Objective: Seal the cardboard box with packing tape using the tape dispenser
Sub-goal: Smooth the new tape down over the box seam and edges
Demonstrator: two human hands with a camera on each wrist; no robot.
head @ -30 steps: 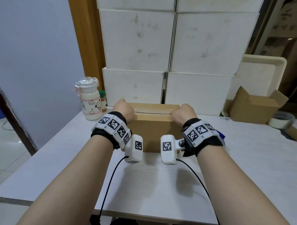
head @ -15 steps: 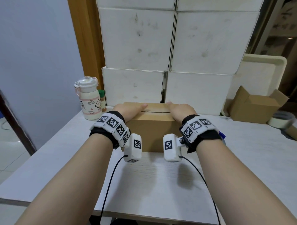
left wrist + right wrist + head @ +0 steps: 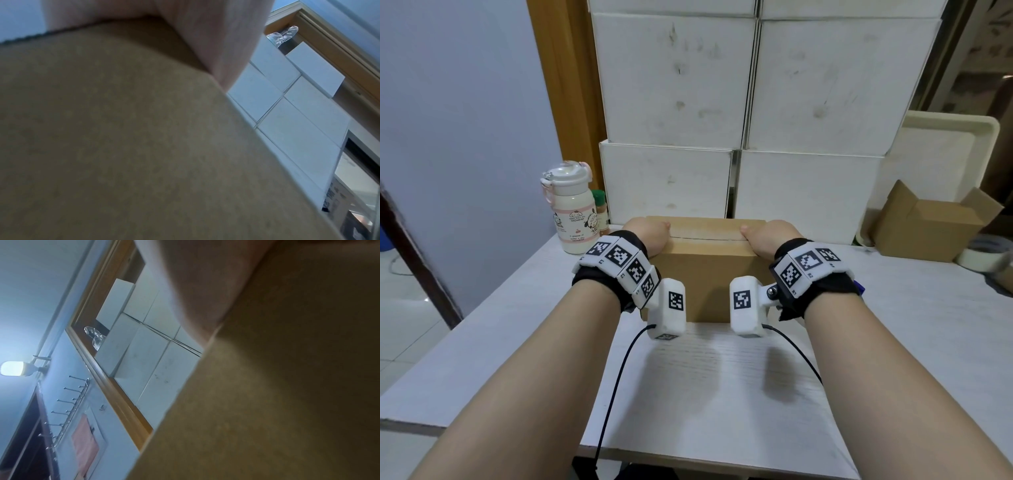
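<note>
Cardboard box [image 3: 705, 274] sits on white table [image 3: 722, 394], flaps folded shut, seam across the top. Left hand [image 3: 645, 233] and right hand [image 3: 770, 238] rest on the top's left and right ends, thumbs pointing inward. Fingers hidden beyond the backs of the hands; cannot tell either grip. Tape roll [image 3: 983, 255] far right; bottle [image 3: 573, 214] left.

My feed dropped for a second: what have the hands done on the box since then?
Both hands went from curled fists at the near top edge to lying flat on the flaps. The left hand and right hand now press the cardboard box top down, thumbs pointing toward the seam. The box, bottle and tape roll have not moved.
</note>
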